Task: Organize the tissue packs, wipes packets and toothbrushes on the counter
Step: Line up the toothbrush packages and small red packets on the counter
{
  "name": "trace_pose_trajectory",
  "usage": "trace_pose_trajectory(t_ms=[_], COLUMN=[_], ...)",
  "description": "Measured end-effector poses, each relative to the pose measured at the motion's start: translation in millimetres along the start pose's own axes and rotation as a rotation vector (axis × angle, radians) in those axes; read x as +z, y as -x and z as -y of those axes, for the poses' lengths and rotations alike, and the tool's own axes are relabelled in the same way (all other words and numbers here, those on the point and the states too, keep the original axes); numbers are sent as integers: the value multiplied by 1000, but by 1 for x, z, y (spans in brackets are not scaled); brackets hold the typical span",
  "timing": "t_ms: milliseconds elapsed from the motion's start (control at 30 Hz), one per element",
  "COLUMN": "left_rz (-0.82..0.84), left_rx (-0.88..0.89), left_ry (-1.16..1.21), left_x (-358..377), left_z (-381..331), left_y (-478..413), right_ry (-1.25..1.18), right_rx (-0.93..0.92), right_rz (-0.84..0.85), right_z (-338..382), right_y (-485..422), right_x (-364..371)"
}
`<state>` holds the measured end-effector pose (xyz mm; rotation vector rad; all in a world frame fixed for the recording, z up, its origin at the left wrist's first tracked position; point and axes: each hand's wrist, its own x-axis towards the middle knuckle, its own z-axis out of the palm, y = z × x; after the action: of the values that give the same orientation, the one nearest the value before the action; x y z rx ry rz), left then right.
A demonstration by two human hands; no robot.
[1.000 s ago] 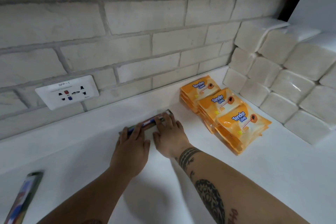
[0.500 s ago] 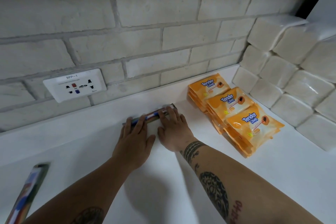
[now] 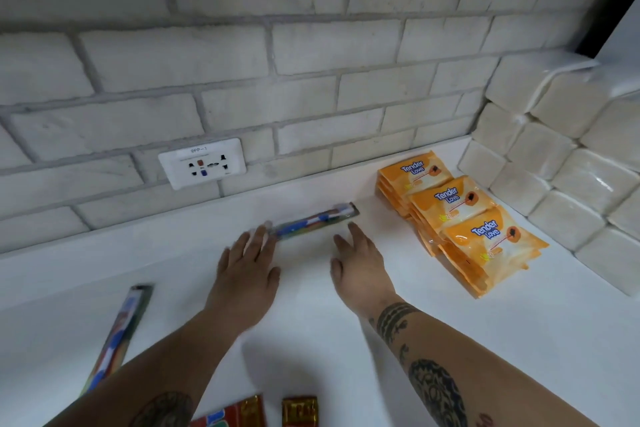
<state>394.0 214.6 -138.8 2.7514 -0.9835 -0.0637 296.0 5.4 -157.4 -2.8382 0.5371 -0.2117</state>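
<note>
White counter: toothbrushes, wipes, tissues

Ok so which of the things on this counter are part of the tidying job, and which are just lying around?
Part of the job:
- toothbrush pack by the wall
- second toothbrush pack at the left
- orange wipes packets
- stacked tissue packs

Just lying about:
- red and gold packets at the near edge
- wall socket

A household or shop supply corner — white desk against a pale brick wall with a labelled multi-socket outlet, stocked with stacked tissue packs and orange "Tender Love" wipes packets.
</note>
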Motion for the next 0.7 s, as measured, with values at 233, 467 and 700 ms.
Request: trace_pose_trajectory(t_ms=[233, 467, 700], left_rz=[-52, 10, -55], left_rx=[-454, -774, -676], left_ry=[-124, -22, 35], left_x=[-27, -47, -50], left_z=[67, 97, 113], left_y=[92, 162, 195], right_ry=[60, -59, -110], right_rx=[-22, -29, -52], right_rz=[199, 460, 419], right_z=[54, 134, 169], right_y=[58, 113, 158], right_x=[-20, -44, -59])
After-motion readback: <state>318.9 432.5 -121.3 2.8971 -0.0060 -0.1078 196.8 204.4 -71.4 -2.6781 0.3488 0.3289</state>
